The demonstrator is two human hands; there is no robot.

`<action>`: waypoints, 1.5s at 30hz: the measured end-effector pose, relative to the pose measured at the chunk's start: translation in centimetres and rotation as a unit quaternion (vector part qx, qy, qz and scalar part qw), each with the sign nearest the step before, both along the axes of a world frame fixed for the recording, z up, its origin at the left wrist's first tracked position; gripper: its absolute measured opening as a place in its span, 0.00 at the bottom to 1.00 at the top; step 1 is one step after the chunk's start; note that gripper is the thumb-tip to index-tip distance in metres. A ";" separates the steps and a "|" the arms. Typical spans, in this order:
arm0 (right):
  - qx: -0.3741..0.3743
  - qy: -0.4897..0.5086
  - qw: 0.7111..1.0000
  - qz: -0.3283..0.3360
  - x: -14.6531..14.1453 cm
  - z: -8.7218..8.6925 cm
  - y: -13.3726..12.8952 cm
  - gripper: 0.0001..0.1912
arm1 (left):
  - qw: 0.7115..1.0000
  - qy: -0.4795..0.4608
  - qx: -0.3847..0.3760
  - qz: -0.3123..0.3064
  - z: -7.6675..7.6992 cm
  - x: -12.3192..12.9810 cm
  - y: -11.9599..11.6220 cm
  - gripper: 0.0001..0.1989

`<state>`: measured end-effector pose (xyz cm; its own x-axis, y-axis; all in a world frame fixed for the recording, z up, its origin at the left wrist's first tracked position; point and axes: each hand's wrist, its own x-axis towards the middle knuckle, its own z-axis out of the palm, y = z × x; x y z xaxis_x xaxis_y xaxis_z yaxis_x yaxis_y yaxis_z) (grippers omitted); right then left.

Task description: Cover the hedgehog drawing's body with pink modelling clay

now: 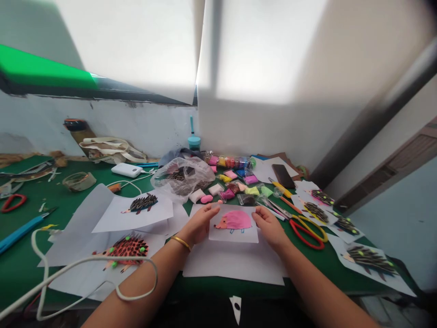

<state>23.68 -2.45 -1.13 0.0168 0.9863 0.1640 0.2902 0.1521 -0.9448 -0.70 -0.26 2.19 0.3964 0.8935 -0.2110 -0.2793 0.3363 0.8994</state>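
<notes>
Between my two hands is a small white paper card bearing a pink clay hedgehog with a peach face and drawn blue legs. My left hand grips the card's left edge, thumb at the top corner. My right hand pinches its right edge near the upper corner. Below the card lies a larger white sheet. Just beyond are several small packets of coloured clay, among them a magenta packet and a yellow-green packet. A pink clay lump rests near my left fingertips.
Red-and-yellow scissors lie right of my right hand. Finished hedgehog cards line the right side; a red hedgehog picture sits left. A white cable loops near my left forearm. Behind are a plastic bag and a phone.
</notes>
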 end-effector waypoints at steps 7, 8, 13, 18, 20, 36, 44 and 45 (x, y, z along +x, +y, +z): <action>0.031 0.013 0.999 -0.030 -1.2 -1.6 -1.0 0.16 | 0.986 -0.107 -0.117 -0.057 -2.1 -0.3 -0.3 0.15; 0.042 0.009 0.998 -0.037 -1.2 -1.6 -1.3 0.16 | 0.984 -0.115 -0.125 -0.056 -2.3 -0.2 -0.2 0.16; 0.245 -0.208 0.944 -0.076 -1.3 -0.1 -2.8 0.19 | 0.977 -0.147 -0.140 -0.066 -2.2 0.2 -0.3 0.20; 0.329 -0.396 0.857 -0.025 -2.7 0.7 -3.9 0.22 | 0.975 -0.153 -0.130 -0.090 -1.9 0.6 -0.9 0.21; 0.334 -0.422 0.843 -0.015 -3.0 0.5 -3.9 0.22 | 0.977 -0.150 -0.125 -0.087 -1.9 0.6 -1.1 0.20; 0.336 -0.429 0.839 -0.005 -3.0 0.4 -4.0 0.20 | 0.986 -0.109 -0.111 -0.052 -1.4 1.2 -2.1 0.16; 0.343 -0.430 0.835 0.020 -3.6 0.6 -4.1 0.18 | 0.991 -0.102 -0.071 -0.057 -1.7 1.3 -2.4 0.12; 0.344 -0.426 0.836 0.020 -3.6 0.6 -4.1 0.18 | 0.991 -0.101 -0.069 -0.058 -1.8 1.3 -2.4 0.13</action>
